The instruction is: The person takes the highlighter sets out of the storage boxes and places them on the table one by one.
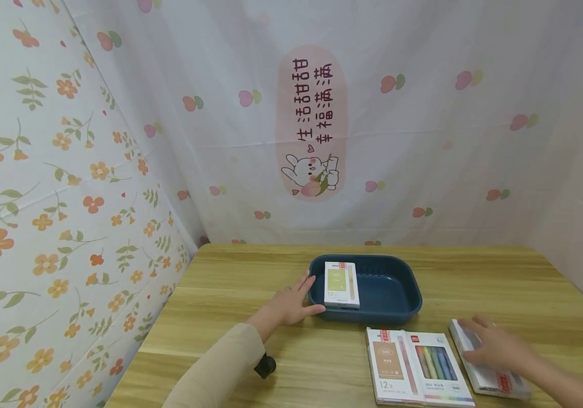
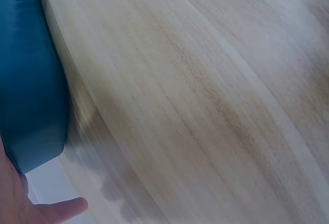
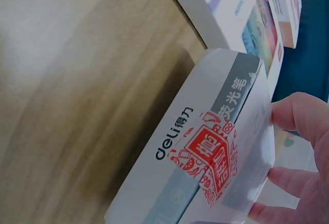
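My left hand [image 1: 287, 305] rests against the left end of a dark blue plastic bin [image 1: 412, 283], fingers extended along its rim and thumb spread at the near corner. Inside the bin, at its left side, a white pen box [image 1: 333, 294] with a yellow-green panel leans. To the right, my right hand [image 1: 500, 347] is over a white and grey highlighter box [image 1: 490, 378] that lies on the table. In the right wrist view the thumb and fingers are spread along the far edge of this highlighter box [image 3: 177, 154], which bears a red sticker; whether they bear weight I cannot tell.
Between the bin and my right hand lie a pen box [image 1: 390, 362] with an orange-brown panel and a box with a window [image 1: 446, 385] showing several coloured pens, side by side. A floral curtain [image 1: 56, 198] hangs left of the wooden table [image 1: 230, 277]; another cloth hangs behind.
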The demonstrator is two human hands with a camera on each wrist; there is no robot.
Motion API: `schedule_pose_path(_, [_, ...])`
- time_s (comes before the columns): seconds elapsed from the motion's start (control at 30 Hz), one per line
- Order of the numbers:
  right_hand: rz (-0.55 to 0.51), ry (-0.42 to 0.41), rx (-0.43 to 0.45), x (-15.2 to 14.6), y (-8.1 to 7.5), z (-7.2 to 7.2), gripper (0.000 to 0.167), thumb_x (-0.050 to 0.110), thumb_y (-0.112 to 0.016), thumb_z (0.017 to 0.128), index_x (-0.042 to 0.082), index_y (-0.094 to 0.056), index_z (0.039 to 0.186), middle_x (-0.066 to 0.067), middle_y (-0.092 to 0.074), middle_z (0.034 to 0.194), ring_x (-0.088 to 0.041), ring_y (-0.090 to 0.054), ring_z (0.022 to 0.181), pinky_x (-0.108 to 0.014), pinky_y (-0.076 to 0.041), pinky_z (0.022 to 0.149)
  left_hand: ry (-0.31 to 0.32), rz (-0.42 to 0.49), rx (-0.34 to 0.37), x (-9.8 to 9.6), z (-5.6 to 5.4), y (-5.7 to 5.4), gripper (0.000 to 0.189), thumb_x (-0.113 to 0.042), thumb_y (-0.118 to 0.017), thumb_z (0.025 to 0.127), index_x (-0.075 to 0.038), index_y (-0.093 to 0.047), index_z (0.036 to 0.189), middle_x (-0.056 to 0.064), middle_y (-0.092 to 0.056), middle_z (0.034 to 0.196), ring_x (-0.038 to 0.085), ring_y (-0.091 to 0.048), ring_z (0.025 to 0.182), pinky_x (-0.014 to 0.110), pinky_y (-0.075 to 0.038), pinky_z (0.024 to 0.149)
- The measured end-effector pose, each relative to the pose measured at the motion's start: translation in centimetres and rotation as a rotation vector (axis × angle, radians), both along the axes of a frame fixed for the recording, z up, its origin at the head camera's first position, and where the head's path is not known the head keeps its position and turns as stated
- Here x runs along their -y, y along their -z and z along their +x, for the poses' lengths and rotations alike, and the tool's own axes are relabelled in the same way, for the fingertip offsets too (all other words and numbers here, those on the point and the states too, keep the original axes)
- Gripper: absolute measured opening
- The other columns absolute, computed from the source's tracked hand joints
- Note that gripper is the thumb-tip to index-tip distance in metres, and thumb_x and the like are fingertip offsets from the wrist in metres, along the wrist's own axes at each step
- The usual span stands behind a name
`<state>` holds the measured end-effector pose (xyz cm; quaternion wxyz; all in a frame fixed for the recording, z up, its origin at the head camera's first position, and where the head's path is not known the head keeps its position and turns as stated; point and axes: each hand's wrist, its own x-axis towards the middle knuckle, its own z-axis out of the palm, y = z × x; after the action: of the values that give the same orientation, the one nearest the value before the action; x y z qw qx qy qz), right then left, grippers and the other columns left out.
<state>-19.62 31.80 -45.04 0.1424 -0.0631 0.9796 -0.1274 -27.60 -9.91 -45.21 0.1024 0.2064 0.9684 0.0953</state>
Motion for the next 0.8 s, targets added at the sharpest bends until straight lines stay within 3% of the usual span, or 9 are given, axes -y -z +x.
schedule_pose_path(0.4, [-0.017, -0.005, 0.012, -0.2, 1.1, 1.0, 0.083, 0.051, -0.07, 0.072, -0.003, -0.045, 0.129, -0.042, -0.03, 0.126, -0.059, -0.045, 0.101, -0.061, -0.043, 0.066, 0.0, 0.003, 0.002, 0.0, -0.1, 0.1, 0.087, -0.073, -0.033, 0.082, -0.023, -0.01, 0.149, -0.003, -0.002, 0.155, 0.035, -0.04, 0.127, 0.052, -0.035, 0.099])
schedule_pose_path(0.8, [-0.053, -0.059, 0.027, -0.1, 0.6, 1.2, 0.08, 0.048, -0.07, 0.073, -0.004, -0.046, 0.129, -0.044, -0.03, 0.128, -0.062, -0.04, 0.105, -0.066, -0.04, 0.072, -0.004, 0.018, 0.015, 0.0, -0.1, 0.1, 0.087, -0.074, -0.033, 0.081, -0.024, -0.009, 0.149, -0.003, -0.001, 0.155, 0.037, -0.04, 0.126, 0.053, -0.034, 0.099])
